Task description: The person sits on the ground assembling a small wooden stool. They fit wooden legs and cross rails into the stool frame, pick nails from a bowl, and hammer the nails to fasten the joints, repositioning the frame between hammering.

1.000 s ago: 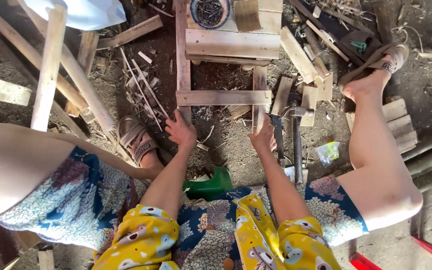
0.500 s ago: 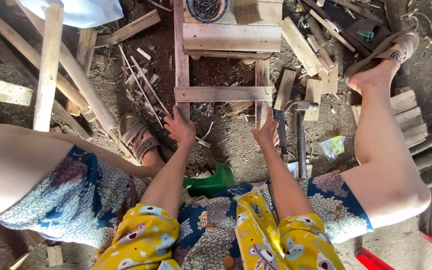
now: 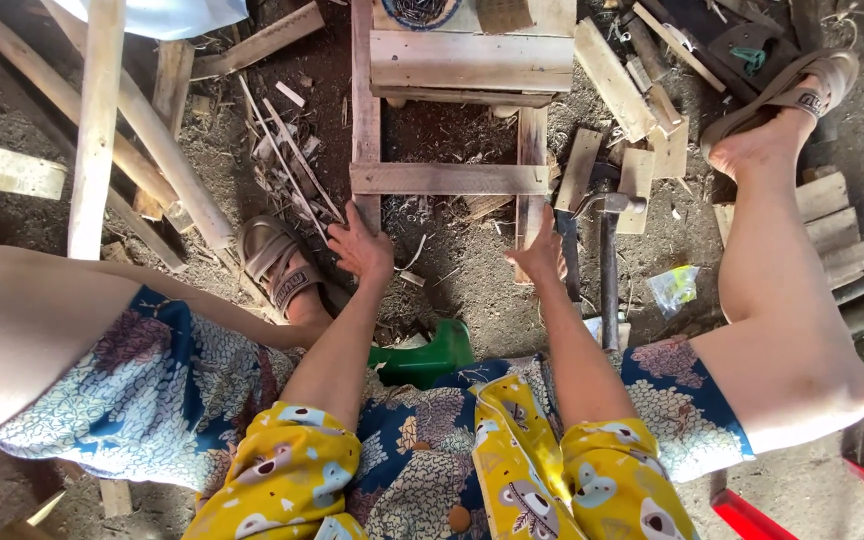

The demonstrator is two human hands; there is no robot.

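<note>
- Your left hand rests on the near left end of the wooden frame in front of you
- Your right hand is on its right rail
- A hammer lies just right of the frame
- A stool sits beneath you, between your knees

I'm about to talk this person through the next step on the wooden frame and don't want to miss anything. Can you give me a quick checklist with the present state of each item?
1. Left hand on the wooden frame, at its left rail: ok.
2. Right hand on the frame's right rail: ok.
3. Both hands free of tools: ok.
4. Hammer within reach, lying on the ground just right of the right hand: ok.
5. Frame lying flat and steady on the dirt: cannot tell.
6. Ground around the frame free of clutter: not ok, wood scraps lie beside the left rail.
</note>
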